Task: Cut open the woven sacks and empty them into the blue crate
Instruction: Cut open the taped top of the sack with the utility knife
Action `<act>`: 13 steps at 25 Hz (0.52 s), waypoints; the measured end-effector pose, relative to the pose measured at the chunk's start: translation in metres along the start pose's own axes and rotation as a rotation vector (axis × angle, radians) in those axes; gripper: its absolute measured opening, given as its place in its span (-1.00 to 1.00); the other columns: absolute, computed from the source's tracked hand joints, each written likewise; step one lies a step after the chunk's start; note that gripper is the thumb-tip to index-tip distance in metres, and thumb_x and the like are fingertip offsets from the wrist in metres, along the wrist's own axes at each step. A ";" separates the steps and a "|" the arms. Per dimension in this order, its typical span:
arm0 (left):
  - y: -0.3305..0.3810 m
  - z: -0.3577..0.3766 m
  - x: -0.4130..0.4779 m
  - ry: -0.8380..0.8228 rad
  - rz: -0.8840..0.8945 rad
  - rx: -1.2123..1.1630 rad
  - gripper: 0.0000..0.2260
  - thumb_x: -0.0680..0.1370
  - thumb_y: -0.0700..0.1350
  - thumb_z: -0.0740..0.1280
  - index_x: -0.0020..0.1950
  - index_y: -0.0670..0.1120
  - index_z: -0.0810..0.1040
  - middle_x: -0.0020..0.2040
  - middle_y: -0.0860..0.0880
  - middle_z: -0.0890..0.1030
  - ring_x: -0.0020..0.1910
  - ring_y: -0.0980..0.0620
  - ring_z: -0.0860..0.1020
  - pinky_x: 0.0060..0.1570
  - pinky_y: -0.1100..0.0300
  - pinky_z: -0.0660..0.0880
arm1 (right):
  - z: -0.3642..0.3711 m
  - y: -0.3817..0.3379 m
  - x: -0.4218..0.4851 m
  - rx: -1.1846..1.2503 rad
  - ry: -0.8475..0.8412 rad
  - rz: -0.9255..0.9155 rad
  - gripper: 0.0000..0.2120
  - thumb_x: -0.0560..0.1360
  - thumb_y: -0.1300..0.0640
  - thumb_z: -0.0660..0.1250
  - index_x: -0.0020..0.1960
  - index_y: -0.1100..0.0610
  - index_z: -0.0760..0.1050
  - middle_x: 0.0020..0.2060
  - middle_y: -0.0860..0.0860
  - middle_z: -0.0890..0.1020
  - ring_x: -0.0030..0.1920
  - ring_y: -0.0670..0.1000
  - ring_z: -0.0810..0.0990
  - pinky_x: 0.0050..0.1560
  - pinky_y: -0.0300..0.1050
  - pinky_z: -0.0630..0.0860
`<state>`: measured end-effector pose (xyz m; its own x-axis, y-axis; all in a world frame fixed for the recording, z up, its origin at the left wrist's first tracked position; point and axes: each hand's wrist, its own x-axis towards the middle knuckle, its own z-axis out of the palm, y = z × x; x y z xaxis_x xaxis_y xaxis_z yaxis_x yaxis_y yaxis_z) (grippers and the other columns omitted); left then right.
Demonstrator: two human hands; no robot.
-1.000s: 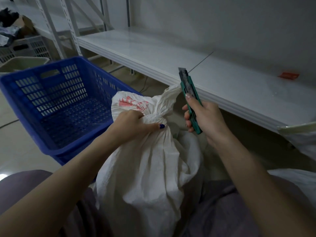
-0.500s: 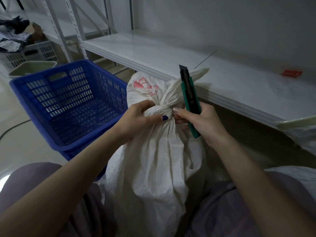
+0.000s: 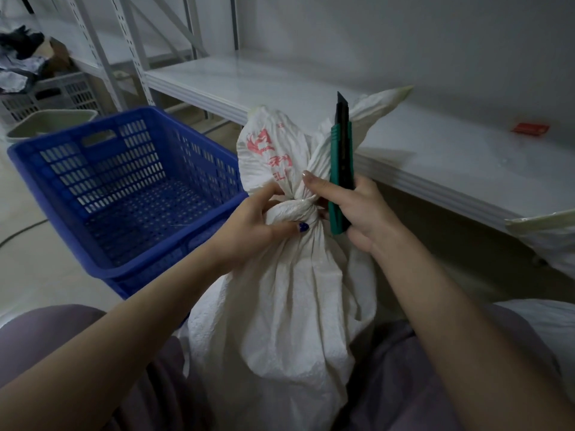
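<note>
- The right hand (image 3: 357, 213), apart from the white woven sack (image 3: 289, 306) a second ago, now presses against its knot (image 3: 295, 211).
- The green-handled utility knife (image 3: 340, 169) now stands upright beside the knot.
- The forefinger (image 3: 320, 188) now lies on the sack's neck.

Contents of sack (image 3: 280, 321) unseen.

The white woven sack (image 3: 280, 306) bears faded red print (image 3: 270, 154) on the bunched flap left of its knot: an emblem, under it a Chinese character too creased to read surely, then the letters "EL", cut off by folds. A small orange-red tag (image 3: 531, 129) lies far right on the shelf (image 3: 435, 157), its markings too small to read.
</note>
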<state>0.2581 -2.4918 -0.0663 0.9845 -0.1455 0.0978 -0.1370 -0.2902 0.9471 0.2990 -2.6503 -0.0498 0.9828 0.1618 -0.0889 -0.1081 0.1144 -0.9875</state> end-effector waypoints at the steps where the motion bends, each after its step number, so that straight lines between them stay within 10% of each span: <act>1: 0.000 -0.001 -0.001 -0.006 -0.046 -0.070 -0.67 0.46 -0.23 0.42 0.19 -0.07 0.48 0.02 0.04 0.63 -0.01 0.18 0.60 -0.06 0.33 0.53 | 0.000 -0.002 0.002 0.030 -0.049 0.018 -0.66 0.32 0.16 0.50 0.05 0.22 0.55 -0.05 0.12 0.67 -0.01 0.07 0.66 0.03 -0.05 0.60; 6: -0.003 -0.016 0.000 -0.098 -0.191 -0.264 -0.55 0.36 -0.16 0.40 0.25 -0.06 0.48 0.13 -0.06 0.62 0.08 -0.01 0.61 0.08 0.07 0.55 | 0.000 -0.010 0.009 0.049 -0.206 0.019 -0.87 0.40 0.28 0.42 -0.15 0.16 0.47 -0.35 -0.01 0.59 -0.34 -0.12 0.61 -0.32 -0.31 0.51; 13: -0.003 -0.024 0.003 -0.103 -0.229 -0.353 -0.55 0.34 -0.23 0.34 0.24 -0.20 0.48 0.12 -0.16 0.62 0.08 -0.12 0.61 0.12 -0.02 0.54 | -0.001 -0.012 0.012 -0.042 -0.174 -0.128 -0.68 0.17 0.16 0.50 -0.14 0.12 0.47 -0.20 0.08 0.57 -0.15 0.04 0.60 -0.02 -0.03 0.57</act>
<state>0.2640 -2.4681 -0.0616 0.9667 -0.2139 -0.1408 0.1469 0.0127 0.9891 0.3121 -2.6507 -0.0387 0.9472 0.3155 0.0577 0.0257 0.1045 -0.9942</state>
